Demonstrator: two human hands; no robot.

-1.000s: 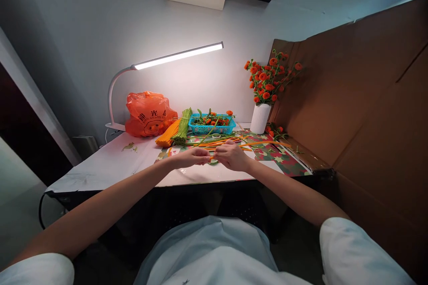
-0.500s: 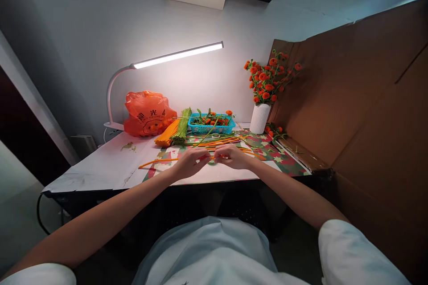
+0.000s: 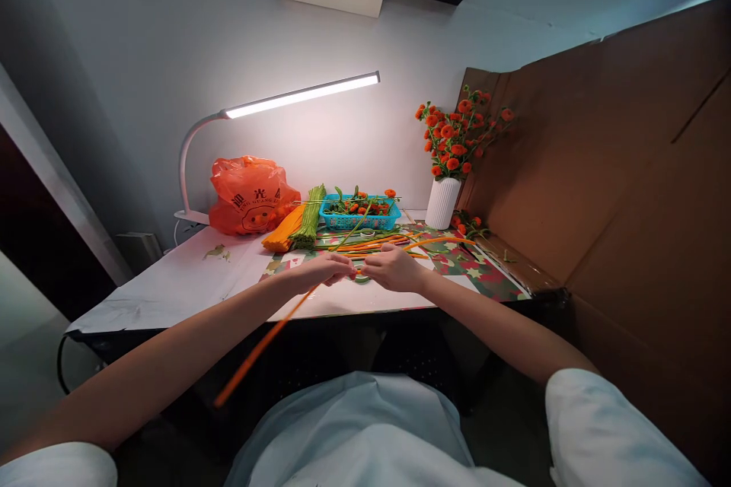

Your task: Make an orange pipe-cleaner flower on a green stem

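Note:
An orange pipe cleaner (image 3: 268,338) runs down and left from my left hand (image 3: 328,269), past the table's front edge. My left hand is closed in a pinch on it. Close beside, my right hand (image 3: 393,268) is closed too, its fingertips meeting the left ones around a short orange stretch. An orange length rises from behind the right hand toward the right; whether it is the same pipe cleaner is hidden by the fingers. Below the fingertips, a greenish roll of tape (image 3: 362,278) lies partly covered. More orange and green pipe cleaners (image 3: 354,247) lie just behind the hands.
Behind are a blue basket (image 3: 361,222) of orange flowers, bundles of orange (image 3: 284,230) and green pipe cleaners (image 3: 309,222), and an orange plastic bag (image 3: 251,196). A white vase (image 3: 442,203) holds flowers by a cardboard wall (image 3: 617,160). A lamp (image 3: 302,95) shines above.
The pipe cleaner's left end has swung from lying leftward over the table to pointing down toward me. An orange length at the right has lifted. Both hands stay together, the left turned slightly.

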